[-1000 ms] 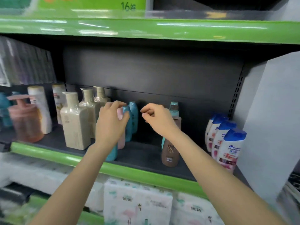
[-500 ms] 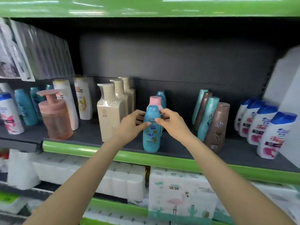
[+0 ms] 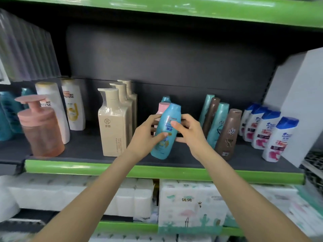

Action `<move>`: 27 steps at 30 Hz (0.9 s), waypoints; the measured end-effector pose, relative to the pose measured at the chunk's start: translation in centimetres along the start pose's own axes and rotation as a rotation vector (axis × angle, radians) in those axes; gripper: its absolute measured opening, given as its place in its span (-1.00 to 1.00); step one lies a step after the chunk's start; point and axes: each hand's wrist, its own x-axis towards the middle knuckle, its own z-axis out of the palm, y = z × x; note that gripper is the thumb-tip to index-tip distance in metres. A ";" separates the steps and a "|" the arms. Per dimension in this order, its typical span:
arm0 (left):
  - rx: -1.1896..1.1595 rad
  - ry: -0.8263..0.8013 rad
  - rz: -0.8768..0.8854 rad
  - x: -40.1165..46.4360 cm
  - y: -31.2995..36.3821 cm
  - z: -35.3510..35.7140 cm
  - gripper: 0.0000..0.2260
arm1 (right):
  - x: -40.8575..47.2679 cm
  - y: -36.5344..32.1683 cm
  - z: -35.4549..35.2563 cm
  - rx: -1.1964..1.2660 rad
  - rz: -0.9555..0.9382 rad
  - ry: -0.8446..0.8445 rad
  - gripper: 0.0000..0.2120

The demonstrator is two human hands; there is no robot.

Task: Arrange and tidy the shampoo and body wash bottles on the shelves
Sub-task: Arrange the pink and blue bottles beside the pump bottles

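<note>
Both hands grasp the blue bottle (image 3: 166,131) at mid-body, left hand (image 3: 145,137) and right hand (image 3: 191,132) on opposite sides. It tilts above the shelf (image 3: 157,167) front. Judged light, rigid, smooth plastic; waist hold suits.

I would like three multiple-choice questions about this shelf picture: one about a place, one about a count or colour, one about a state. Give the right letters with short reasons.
1. Where do the white bottles with blue caps stand?
A. far right of the shelf
B. far left
C. on the shelf below

2. How many beige pump bottles stand in a row?
A. one
B. three
C. five

3. How is the light blue bottle now?
A. lying flat, untouched
B. tilted, held by both hands
C. upright, untouched

Key: 1 A, they are beside the white side panel at the right end. 2 B, three pump heads show one behind another. 3 B, the left hand and right hand grip it and it leans.
</note>
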 end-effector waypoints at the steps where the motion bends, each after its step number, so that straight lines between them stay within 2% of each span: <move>1: 0.028 -0.028 0.017 -0.1 0.2 0.1 -0.41 | 0.0 -0.6 -0.2 0.038 0.004 0.018 -0.83; 3: 0.149 -0.043 0.021 -0.3 0.5 0.3 -0.22 | -0.1 -1.6 -0.4 0.075 0.019 0.041 -0.79; 6: 0.378 0.007 -0.040 -1.2 1.0 0.7 -0.08 | -0.2 -2.2 -0.5 0.077 0.034 0.070 -0.80; 9: 0.508 0.026 -0.050 -1.8 1.3 1.3 -0.07 | -0.3 -1.8 -0.2 0.088 0.076 0.104 -0.81; 12: 0.498 0.036 -0.031 -1.9 1.2 1.2 -0.15 | -0.5 -1.2 -0.3 0.123 0.108 0.099 -0.75; 17: 0.242 0.046 0.014 -2.7 1.3 0.4 -0.33 | -0.8 -0.8 -1.5 0.210 0.080 -0.117 -0.68; 20: 0.080 -0.014 -0.039 -2.9 1.6 0.4 -0.43 | -0.7 -0.7 -1.8 0.286 0.095 -0.207 -0.61; 23: -0.073 -0.112 -0.081 -2.9 1.5 0.2 -0.55 | -0.4 -0.6 -1.9 0.282 0.115 -0.208 -0.51; 25: -0.155 -0.107 -0.102 -3.1 1.6 -0.1 -0.76 | -0.3 -0.4 -2.2 0.254 0.129 -0.187 -0.51; 27: -0.324 -0.060 -0.195 -3.2 1.9 -0.5 -0.80 | -0.2 -0.2 -2.5 0.271 0.147 -0.176 -0.59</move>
